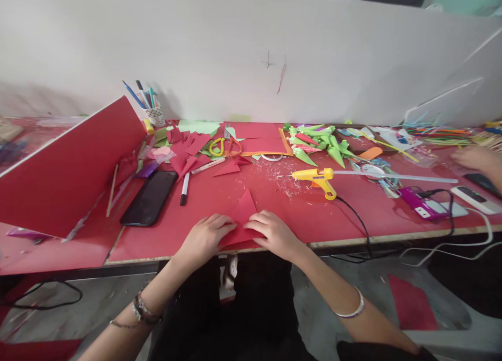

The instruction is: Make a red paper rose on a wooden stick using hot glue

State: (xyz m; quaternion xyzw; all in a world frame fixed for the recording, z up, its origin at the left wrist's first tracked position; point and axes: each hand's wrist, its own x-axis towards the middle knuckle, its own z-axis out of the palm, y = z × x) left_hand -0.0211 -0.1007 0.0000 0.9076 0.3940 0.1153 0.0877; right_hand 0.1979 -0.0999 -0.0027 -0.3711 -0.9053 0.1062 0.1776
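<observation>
In the head view, the pointed red paper [245, 209] lies at the near edge of the table [212, 196], between our left hand [204, 239] and right hand [277, 237]. Our curled fingers touch its sides; we cannot tell whether either pinches it. For neat creases, we should align edges and press evenly.
</observation>
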